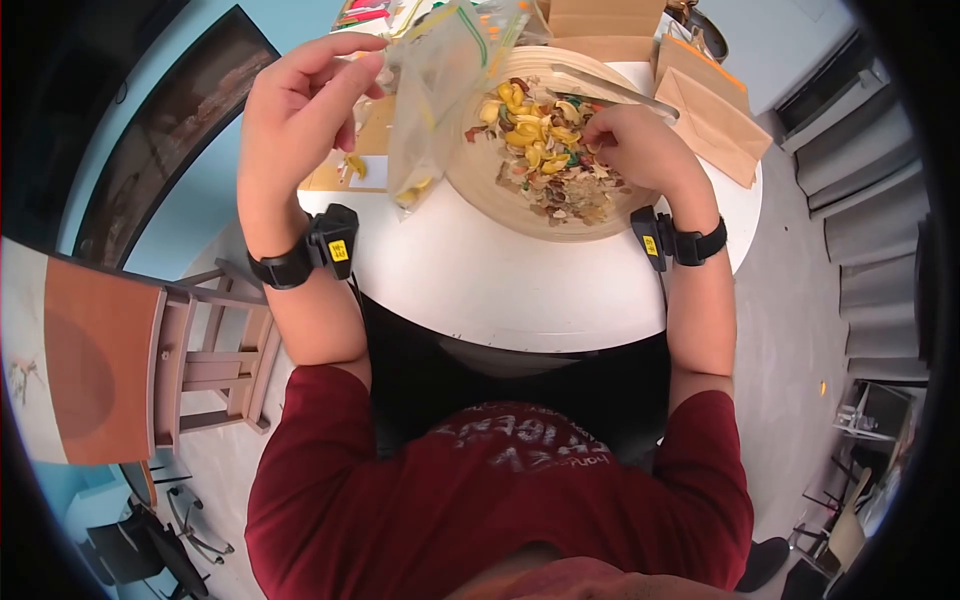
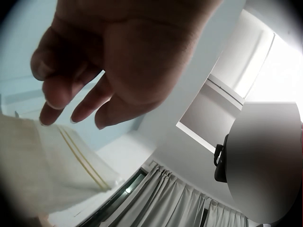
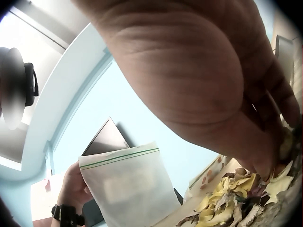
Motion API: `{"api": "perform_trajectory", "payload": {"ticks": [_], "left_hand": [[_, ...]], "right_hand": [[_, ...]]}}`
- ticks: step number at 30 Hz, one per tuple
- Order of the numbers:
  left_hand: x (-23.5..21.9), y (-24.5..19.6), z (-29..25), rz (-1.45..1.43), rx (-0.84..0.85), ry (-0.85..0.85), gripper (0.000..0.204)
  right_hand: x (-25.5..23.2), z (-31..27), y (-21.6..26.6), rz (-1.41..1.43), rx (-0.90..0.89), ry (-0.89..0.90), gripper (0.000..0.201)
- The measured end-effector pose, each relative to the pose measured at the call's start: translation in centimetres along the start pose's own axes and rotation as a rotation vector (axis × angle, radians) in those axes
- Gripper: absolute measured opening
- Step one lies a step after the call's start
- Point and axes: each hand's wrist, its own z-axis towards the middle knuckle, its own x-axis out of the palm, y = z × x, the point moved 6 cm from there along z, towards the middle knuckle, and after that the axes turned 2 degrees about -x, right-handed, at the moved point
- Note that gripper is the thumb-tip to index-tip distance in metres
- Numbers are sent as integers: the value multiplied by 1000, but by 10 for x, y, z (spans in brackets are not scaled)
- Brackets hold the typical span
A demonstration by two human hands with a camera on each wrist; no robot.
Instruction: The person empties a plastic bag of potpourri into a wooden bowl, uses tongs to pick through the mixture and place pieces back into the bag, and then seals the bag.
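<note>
In the head view a clear zip bag [image 1: 432,110] with a green seal line hangs upright over the table's left part, a few yellow pieces at its bottom. My left hand [image 1: 310,115] is at its upper left edge, thumb and forefinger pinching there; the left wrist view shows the fingertips against the bag [image 2: 61,156]. A round wooden tray [image 1: 480,180] holds a heap of dried pieces [image 1: 545,130], yellow, brown and green. My right hand [image 1: 645,150] has its fingertips in the heap's right side, curled round some pieces; the right wrist view partly hides them behind the hand [image 3: 189,71].
Metal tongs [image 1: 620,92] lie across the tray's far side. Brown paper bags [image 1: 710,120] stand at the right back, a cardboard box [image 1: 605,20] behind the tray. More plastic bags [image 1: 505,30] lie at the back. Left of the zip bag is a white card [image 1: 370,172] with a yellow piece.
</note>
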Motion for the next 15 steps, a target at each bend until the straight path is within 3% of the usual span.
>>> {"api": "perform_trajectory", "payload": {"ticks": [4, 8, 11, 15], "left_hand": [[-15, 47, 3, 393, -261, 153, 27], [-12, 106, 3, 789, -629, 239, 34], [-7, 149, 1, 761, -741, 380, 30], [3, 153, 4, 765, -676, 400, 20]], "right_hand": [[1, 2, -2, -35, -102, -37, 18], [-6, 0, 0, -28, -74, -68, 14], [-17, -2, 4, -7, -86, -138, 14], [-22, 1, -1, 122, -61, -174, 18]]}}
